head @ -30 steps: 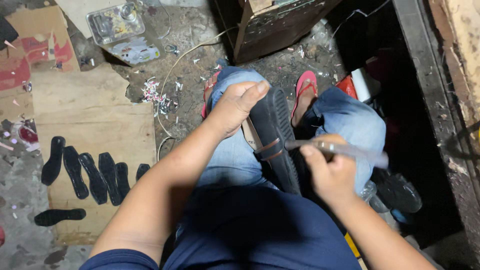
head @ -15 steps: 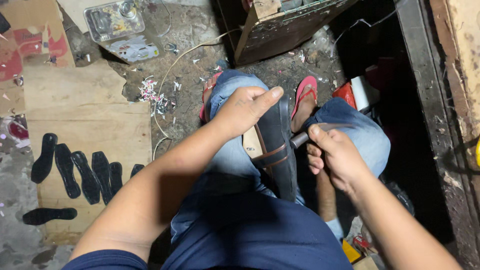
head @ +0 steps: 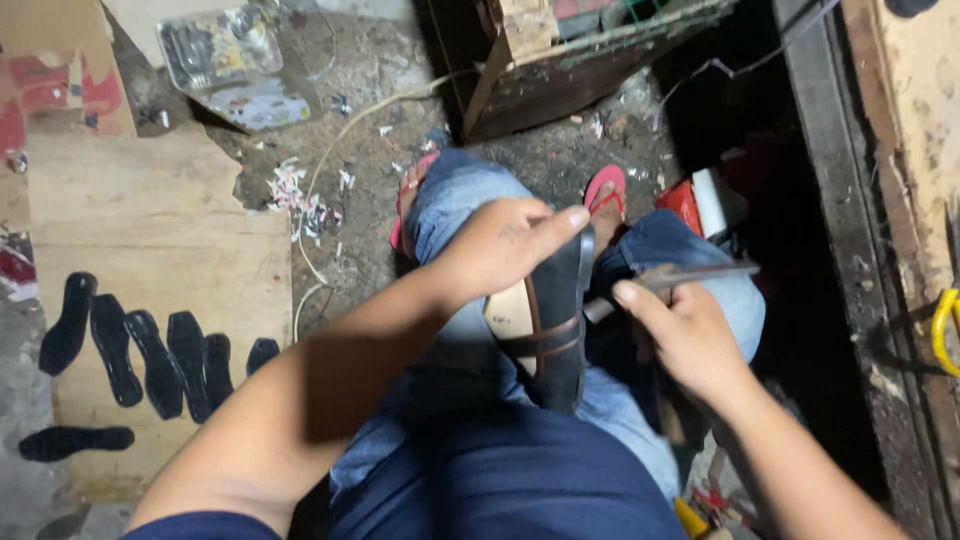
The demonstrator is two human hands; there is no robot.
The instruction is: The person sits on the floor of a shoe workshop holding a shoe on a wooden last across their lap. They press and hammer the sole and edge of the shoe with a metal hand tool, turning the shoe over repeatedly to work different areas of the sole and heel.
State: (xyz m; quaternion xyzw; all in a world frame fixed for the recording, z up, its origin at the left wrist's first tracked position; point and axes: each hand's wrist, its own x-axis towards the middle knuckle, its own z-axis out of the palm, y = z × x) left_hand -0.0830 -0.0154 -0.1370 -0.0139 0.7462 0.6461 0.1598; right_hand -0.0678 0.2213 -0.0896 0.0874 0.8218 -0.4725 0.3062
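Note:
I sit with my knees in blue jeans over a dirty floor. My left hand [head: 505, 245] grips a black sandal [head: 560, 325] with a tan insole and brown straps, holding it upright on my lap, thumb along its upper edge. My right hand [head: 685, 335] holds a long metal blade [head: 685, 278], its tip against the sandal's right edge. My feet in pink flip-flops [head: 605, 190] rest on the floor beyond my knees.
Several black sole cut-outs [head: 130, 355] lie on a plywood board [head: 150, 230] at the left. A clear plastic box [head: 235, 60] sits at the top left, a wooden crate [head: 580, 60] ahead, scattered white scraps [head: 300, 195] and a cord on the ground, a red-and-white object [head: 695, 205] near my right knee.
My right hand has drawn the blade back to the sandal's right side and turned it outward. My left hand keeps its grip on the sandal. The camera has tilted slightly.

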